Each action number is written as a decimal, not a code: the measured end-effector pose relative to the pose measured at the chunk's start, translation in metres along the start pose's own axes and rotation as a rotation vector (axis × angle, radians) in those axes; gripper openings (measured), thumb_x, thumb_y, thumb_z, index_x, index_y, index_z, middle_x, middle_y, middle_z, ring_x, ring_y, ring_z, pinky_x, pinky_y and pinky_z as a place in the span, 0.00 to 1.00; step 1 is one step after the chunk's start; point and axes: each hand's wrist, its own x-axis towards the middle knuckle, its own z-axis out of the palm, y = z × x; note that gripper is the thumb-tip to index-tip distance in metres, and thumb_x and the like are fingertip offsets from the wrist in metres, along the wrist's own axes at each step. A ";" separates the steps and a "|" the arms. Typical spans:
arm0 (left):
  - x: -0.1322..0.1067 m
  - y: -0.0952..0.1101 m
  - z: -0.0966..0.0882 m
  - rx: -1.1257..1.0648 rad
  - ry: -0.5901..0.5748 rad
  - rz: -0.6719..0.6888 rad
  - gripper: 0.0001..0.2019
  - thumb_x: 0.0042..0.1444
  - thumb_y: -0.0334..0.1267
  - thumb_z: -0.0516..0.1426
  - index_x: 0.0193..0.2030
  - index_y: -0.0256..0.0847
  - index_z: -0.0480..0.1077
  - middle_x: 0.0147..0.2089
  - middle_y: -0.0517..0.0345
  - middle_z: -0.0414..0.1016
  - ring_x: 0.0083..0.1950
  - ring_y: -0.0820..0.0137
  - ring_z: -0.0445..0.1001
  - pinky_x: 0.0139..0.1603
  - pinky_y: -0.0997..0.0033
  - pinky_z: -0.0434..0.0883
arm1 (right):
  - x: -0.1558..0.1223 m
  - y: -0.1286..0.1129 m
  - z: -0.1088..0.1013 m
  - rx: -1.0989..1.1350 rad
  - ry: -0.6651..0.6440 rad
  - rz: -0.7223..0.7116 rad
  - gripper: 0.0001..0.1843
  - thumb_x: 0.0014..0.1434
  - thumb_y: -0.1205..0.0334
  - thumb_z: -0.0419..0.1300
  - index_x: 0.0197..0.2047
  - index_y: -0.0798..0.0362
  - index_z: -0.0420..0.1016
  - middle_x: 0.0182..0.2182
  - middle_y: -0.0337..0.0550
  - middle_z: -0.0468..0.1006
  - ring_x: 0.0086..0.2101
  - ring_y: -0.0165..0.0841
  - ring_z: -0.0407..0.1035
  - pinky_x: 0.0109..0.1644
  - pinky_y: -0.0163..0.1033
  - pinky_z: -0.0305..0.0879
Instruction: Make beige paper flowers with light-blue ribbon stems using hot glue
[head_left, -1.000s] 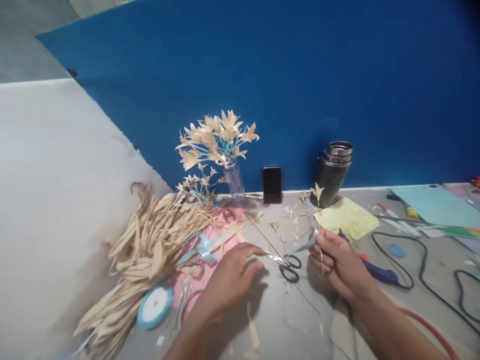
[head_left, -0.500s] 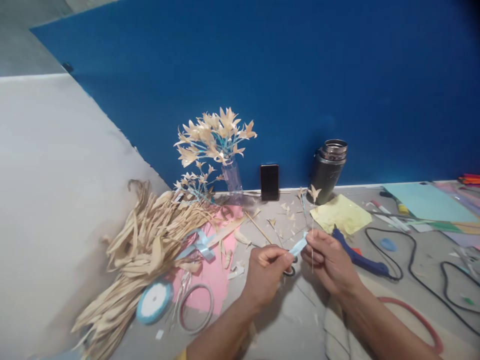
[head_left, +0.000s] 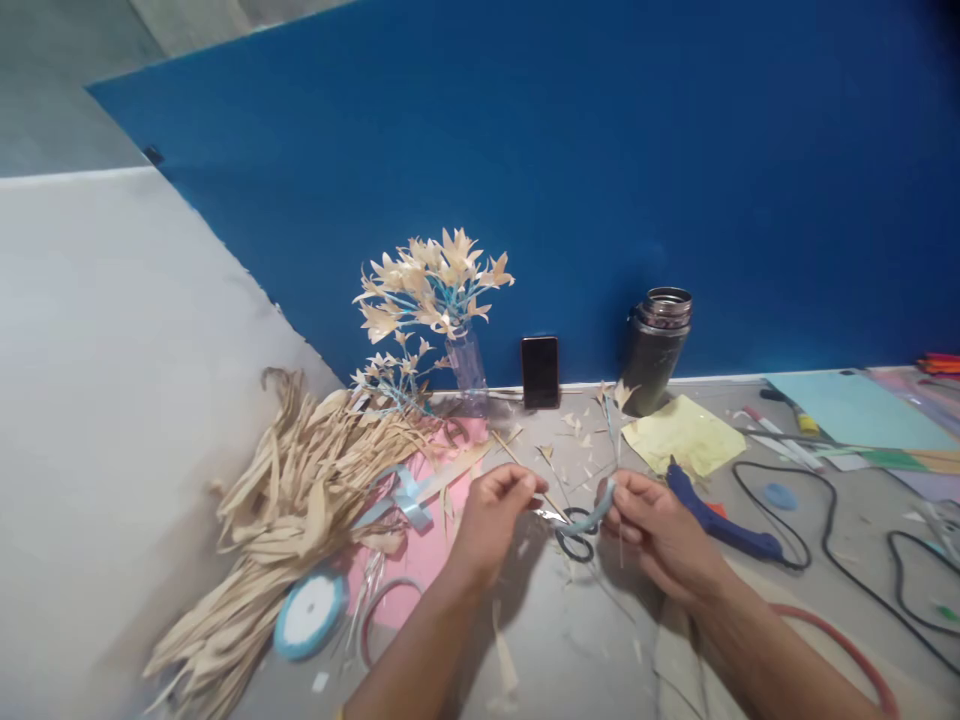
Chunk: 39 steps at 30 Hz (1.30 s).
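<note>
My right hand (head_left: 649, 515) pinches a thin-stemmed dried-husk flower (head_left: 624, 396), its pale bloom above the fingers and the stem running down past them. From the same fingertips a strip of light blue ribbon (head_left: 598, 518) droops to the left, its other end free. My left hand (head_left: 499, 515) is a short way to the left, thumb and fingers drawn together, with nothing visible in them. Beneath the ribbon, between my hands, black-handled scissors (head_left: 576, 547) lie on the table. A thin wooden stick (head_left: 517, 460) lies just beyond my left hand.
Dried husks (head_left: 300, 500), a blue ribbon roll (head_left: 311, 610) and pink paper (head_left: 420, 570) lie left. A vase of husk flowers (head_left: 466, 370), a phone (head_left: 540, 372) and a dark flask (head_left: 656, 350) stand behind. Right are yellow paper (head_left: 686, 435) and a corded blue glue gun (head_left: 720, 525).
My left hand has let go of the ribbon's end and drawn left. The ribbon now sags from my right hand, which still holds the flower stem. More of the scissors shows.
</note>
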 end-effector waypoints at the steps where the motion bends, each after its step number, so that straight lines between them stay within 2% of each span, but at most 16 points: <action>1: 0.002 -0.003 0.006 -0.071 -0.080 -0.059 0.15 0.53 0.49 0.63 0.31 0.36 0.73 0.35 0.51 0.77 0.35 0.67 0.75 0.42 0.65 0.72 | 0.000 0.001 0.000 -0.054 -0.006 -0.006 0.20 0.51 0.49 0.72 0.26 0.54 0.69 0.17 0.32 0.65 0.18 0.21 0.50 0.23 0.30 0.44; 3: 0.004 -0.010 0.019 -0.205 -0.261 -0.185 0.17 0.51 0.50 0.65 0.31 0.36 0.70 0.33 0.51 0.76 0.33 0.67 0.76 0.39 0.65 0.73 | 0.000 0.001 -0.002 -0.179 -0.005 -0.035 0.20 0.51 0.47 0.71 0.28 0.54 0.72 0.17 0.33 0.66 0.19 0.22 0.51 0.24 0.32 0.46; 5: 0.003 -0.016 0.029 -0.312 -0.392 -0.282 0.19 0.48 0.50 0.67 0.34 0.37 0.68 0.31 0.51 0.77 0.31 0.66 0.77 0.36 0.65 0.73 | 0.000 0.000 -0.005 -0.313 -0.005 -0.058 0.20 0.52 0.46 0.70 0.29 0.54 0.74 0.17 0.34 0.67 0.20 0.24 0.53 0.25 0.33 0.47; 8: 0.002 -0.023 0.036 -0.413 -0.432 -0.339 0.21 0.42 0.44 0.71 0.35 0.37 0.67 0.29 0.53 0.77 0.29 0.66 0.77 0.33 0.68 0.73 | 0.001 -0.004 -0.006 -0.437 -0.032 -0.054 0.20 0.55 0.45 0.67 0.30 0.54 0.74 0.18 0.36 0.70 0.20 0.25 0.55 0.25 0.33 0.47; 13: 0.005 -0.028 0.036 -0.427 -0.402 -0.389 0.20 0.36 0.37 0.73 0.33 0.35 0.71 0.26 0.57 0.74 0.25 0.72 0.74 0.29 0.74 0.69 | 0.001 -0.006 -0.004 -0.451 -0.014 -0.075 0.21 0.53 0.43 0.68 0.28 0.55 0.74 0.18 0.33 0.65 0.20 0.23 0.52 0.24 0.33 0.47; 17: 0.005 -0.025 0.037 -0.344 -0.357 -0.364 0.18 0.36 0.39 0.72 0.34 0.34 0.75 0.24 0.58 0.72 0.22 0.75 0.69 0.26 0.75 0.63 | 0.003 -0.009 -0.006 -0.450 0.082 -0.074 0.23 0.51 0.44 0.69 0.40 0.55 0.78 0.17 0.30 0.62 0.19 0.24 0.51 0.23 0.32 0.45; 19: 0.006 -0.023 0.039 -0.279 -0.283 -0.318 0.16 0.39 0.40 0.71 0.33 0.34 0.76 0.26 0.55 0.73 0.23 0.75 0.68 0.26 0.74 0.62 | 0.004 -0.011 -0.009 -0.466 0.156 -0.104 0.25 0.51 0.44 0.69 0.44 0.55 0.78 0.17 0.30 0.61 0.19 0.24 0.51 0.22 0.32 0.45; 24: 0.009 -0.020 0.045 -0.221 -0.064 -0.174 0.11 0.41 0.39 0.67 0.26 0.37 0.71 0.23 0.61 0.68 0.22 0.77 0.63 0.24 0.76 0.60 | 0.006 -0.011 -0.008 -0.582 0.259 -0.166 0.20 0.51 0.46 0.68 0.36 0.55 0.78 0.20 0.34 0.67 0.19 0.25 0.56 0.22 0.33 0.51; 26: 0.010 -0.019 0.047 -0.186 -0.013 -0.118 0.11 0.42 0.39 0.66 0.25 0.38 0.69 0.22 0.63 0.65 0.21 0.78 0.60 0.24 0.77 0.58 | 0.005 -0.009 -0.004 -0.621 0.240 -0.130 0.19 0.51 0.47 0.67 0.35 0.55 0.79 0.18 0.34 0.67 0.18 0.26 0.57 0.22 0.33 0.52; 32: 0.010 -0.014 0.050 -0.098 0.088 0.030 0.11 0.46 0.39 0.64 0.24 0.39 0.66 0.21 0.66 0.63 0.23 0.77 0.61 0.25 0.77 0.60 | 0.004 0.003 0.002 -0.611 0.113 -0.040 0.17 0.51 0.48 0.66 0.33 0.55 0.78 0.19 0.33 0.67 0.18 0.25 0.56 0.22 0.33 0.51; 35: 0.009 -0.013 0.049 -0.064 0.098 0.044 0.10 0.46 0.38 0.63 0.24 0.38 0.66 0.21 0.66 0.64 0.23 0.77 0.62 0.26 0.76 0.61 | 0.004 0.004 0.001 -0.640 0.093 -0.045 0.16 0.51 0.50 0.66 0.33 0.55 0.78 0.18 0.33 0.66 0.18 0.25 0.54 0.22 0.33 0.50; 39: 0.009 -0.014 0.048 -0.064 0.082 0.021 0.10 0.46 0.39 0.63 0.24 0.39 0.66 0.21 0.65 0.65 0.22 0.76 0.64 0.25 0.76 0.62 | 0.004 0.002 0.001 -0.670 0.067 -0.065 0.14 0.53 0.52 0.65 0.27 0.54 0.74 0.17 0.32 0.63 0.19 0.25 0.54 0.23 0.32 0.49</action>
